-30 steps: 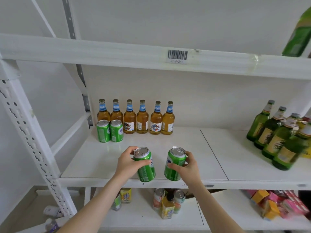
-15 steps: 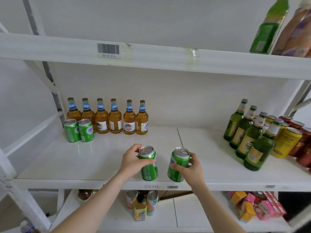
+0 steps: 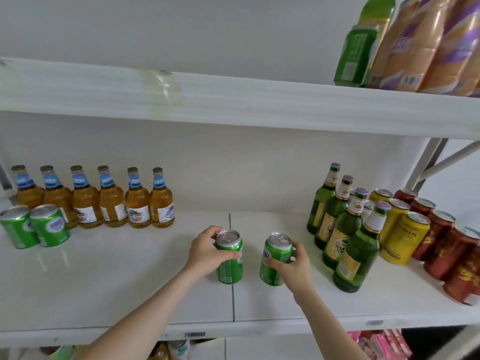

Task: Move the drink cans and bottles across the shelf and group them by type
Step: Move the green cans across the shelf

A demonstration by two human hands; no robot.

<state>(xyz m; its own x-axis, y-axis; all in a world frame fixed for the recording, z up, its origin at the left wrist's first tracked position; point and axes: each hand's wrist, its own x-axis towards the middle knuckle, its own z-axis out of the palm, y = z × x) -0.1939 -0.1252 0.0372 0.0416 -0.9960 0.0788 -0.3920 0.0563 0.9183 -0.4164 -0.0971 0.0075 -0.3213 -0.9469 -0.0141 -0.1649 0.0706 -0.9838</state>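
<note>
Since a second ago both hands have slid right along the white shelf board (image 3: 130,281). The cans were left of the dark seam (image 3: 232,302); now one sits right over it and the other is past it. The view has swung right too.

Nearest first: the left hand (image 3: 205,252) has fingers and thumb curled round a green aluminium drink can (image 3: 230,266), upright, gripped high near the rim. The right hand (image 3: 293,263) is wrapped the same way round a second green can (image 3: 279,252), also upright, just beside the first and not touching it. Can't tell if the bases rest on the board or hang just over it.

Farther back, the pair of matching green cans (image 3: 35,226) stands well off at 9 to 10 o'clock, so I'd say the left hand is nearer for that trip. Behind the pair is a row of amber glass bottles (image 3: 111,201). At 3 o'clock are tall green glass bottles (image 3: 345,229), then yellow cans (image 3: 405,235) and dark red cans (image 3: 446,245).
</note>
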